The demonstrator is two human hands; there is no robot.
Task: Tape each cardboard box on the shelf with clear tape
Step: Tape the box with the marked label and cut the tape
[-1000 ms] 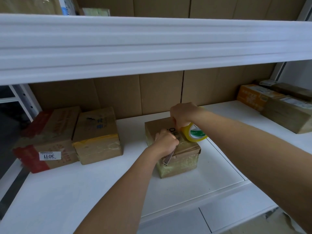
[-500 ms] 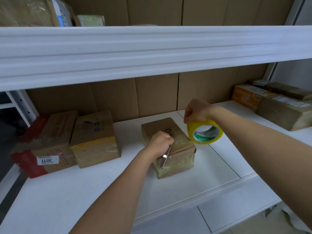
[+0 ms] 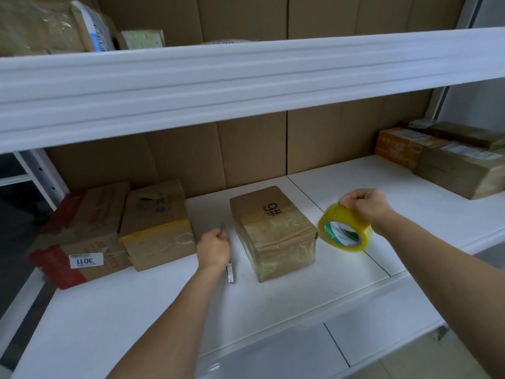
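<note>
A small cardboard box (image 3: 269, 231) marked "9#" stands in the middle of the white shelf (image 3: 153, 302), with glossy tape over its front half. My left hand (image 3: 214, 248) is closed around a metal utility knife (image 3: 230, 273), just left of the box and off it. To the right of the box, my right hand (image 3: 366, 205) grips a yellow-tinted tape roll (image 3: 345, 228) by its top edge and holds it above the shelf. Two more boxes sit at the left: one with yellow tape (image 3: 157, 222) and one with red tape and a "3011" label (image 3: 82, 236).
An upper shelf beam (image 3: 246, 80) hangs low across the view, with parcels on top. Several boxes (image 3: 448, 160) are stacked at the far right of the shelf. Cardboard sheets line the back wall. A metal upright (image 3: 41, 173) stands at the left.
My left hand with the knife has come off the top of the middle box and moved to its left. My right hand has carried the tape roll away to the right.
</note>
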